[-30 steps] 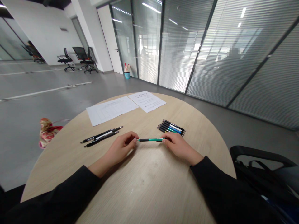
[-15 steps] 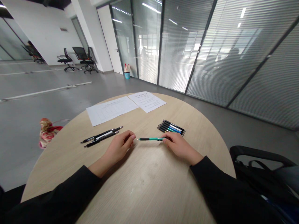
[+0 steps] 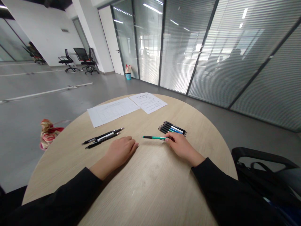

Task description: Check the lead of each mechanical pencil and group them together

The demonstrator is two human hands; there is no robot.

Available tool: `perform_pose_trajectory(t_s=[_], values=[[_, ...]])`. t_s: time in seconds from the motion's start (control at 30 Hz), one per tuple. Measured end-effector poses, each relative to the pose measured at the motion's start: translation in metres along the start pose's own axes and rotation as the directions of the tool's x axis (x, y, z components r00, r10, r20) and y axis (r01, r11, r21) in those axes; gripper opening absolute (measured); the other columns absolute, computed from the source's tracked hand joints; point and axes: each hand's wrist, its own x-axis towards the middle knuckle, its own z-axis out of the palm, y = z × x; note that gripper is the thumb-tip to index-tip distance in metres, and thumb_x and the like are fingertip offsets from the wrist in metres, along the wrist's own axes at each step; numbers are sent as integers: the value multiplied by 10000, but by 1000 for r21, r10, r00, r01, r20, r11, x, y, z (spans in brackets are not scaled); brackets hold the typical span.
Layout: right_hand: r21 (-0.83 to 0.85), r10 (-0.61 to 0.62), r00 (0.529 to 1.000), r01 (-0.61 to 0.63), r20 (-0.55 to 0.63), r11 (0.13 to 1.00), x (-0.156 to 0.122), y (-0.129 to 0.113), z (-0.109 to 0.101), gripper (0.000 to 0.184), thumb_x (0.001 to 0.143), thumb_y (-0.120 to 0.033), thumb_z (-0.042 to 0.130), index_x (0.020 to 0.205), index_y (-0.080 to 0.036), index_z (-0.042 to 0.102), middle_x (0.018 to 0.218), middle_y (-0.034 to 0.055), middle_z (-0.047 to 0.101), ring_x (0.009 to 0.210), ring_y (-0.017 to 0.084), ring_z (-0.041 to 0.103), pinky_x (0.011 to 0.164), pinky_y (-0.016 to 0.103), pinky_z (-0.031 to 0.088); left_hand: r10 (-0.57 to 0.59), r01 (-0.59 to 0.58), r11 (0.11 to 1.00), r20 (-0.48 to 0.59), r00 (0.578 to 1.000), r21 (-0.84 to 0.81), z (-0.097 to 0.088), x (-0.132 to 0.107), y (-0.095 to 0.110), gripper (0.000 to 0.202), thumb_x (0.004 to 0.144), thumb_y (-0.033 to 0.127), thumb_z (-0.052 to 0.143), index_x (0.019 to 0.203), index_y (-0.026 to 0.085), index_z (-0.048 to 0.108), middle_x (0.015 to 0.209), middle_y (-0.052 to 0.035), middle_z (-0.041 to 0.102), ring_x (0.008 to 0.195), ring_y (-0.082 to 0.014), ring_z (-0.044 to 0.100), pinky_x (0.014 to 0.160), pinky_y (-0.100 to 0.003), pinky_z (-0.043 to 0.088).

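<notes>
Left hand lies palm down on the round light-wood table, fingers pressed together and slightly curled, holding nothing; its fingertips are just beside the near pen of two black-and-white click pens, which lie side by side to its left, not touching it. Right hand has its fingers bunched at the right end of a green-and-black mechanical pencil, which seems pinched between thumb and index finger, though the fingers hide the exact grip. The pencil lies nearly level, low over or on the tabletop, pointing left into the gap between the hands, tip well short of the left hand. Just behind the right hand is a tight row of click pens, black, blue and green barrels side by side, not touched. Further back on the table are a printed grid form and a text sheet, edges almost meeting. Black sleeves cover both forearms. Off the table: a floral cloth bag on the floor to the left, a black chair at right, and a glass partition with blinds behind.
</notes>
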Motion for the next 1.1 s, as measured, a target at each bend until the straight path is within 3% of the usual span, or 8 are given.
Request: perform_pose_trajectory(t_s=[0.13,0.5,0.6,0.7,0.87,1.1], values=[[2,5,1000,-5,1,1000,0,-1,0,141,926,-194,570,931,-185,711,836,29,704,757,172,602,693,278,390,39,-40,999,32,999,23,0,0,0,416,988,400,431,708,177,644,782,-97,645,718,-224,614,682,-327,456],[1,4,1000,-4,15,1000,0,-1,0,141,924,-190,570,913,-178,710,809,25,691,732,168,593,666,272,377,13,-12,994,5,1000,-112,0,-1,1,367,959,464,492,720,198,578,787,-71,616,731,-226,588,677,-328,430],[-5,9,1000,-9,13,1000,0,-1,0,137,922,-189,572,912,-182,709,814,26,695,731,167,590,667,272,378,-50,48,992,-15,999,-115,-4,-2,3,361,956,494,491,744,205,545,751,-56,599,695,-227,573,649,-329,409],[-2,6,1000,-6,17,1000,0,-1,0,143,924,-191,570,924,-186,713,825,27,698,739,168,591,673,273,380,-101,89,987,-87,991,-133,-4,-2,2,289,965,465,480,880,198,552,810,-64,621,719,-235,587,655,-335,417],[46,-35,997,32,65,998,-2,-5,0,133,928,-194,566,917,-178,698,828,25,691,747,164,591,695,272,391,-30,-15,974,-192,981,-226,-1,-2,0,264,981,402,464,1105,178,530,1019,-100,632,869,-242,616,755,-357,471],[62,-38,997,34,68,998,-3,-6,-1,131,930,-190,565,918,-175,695,793,17,674,753,163,590,711,271,398,57,-97,965,-164,985,-243,-6,-1,3,240,1009,349,411,977,192,589,955,-82,651,871,-227,609,790,-356,468]])
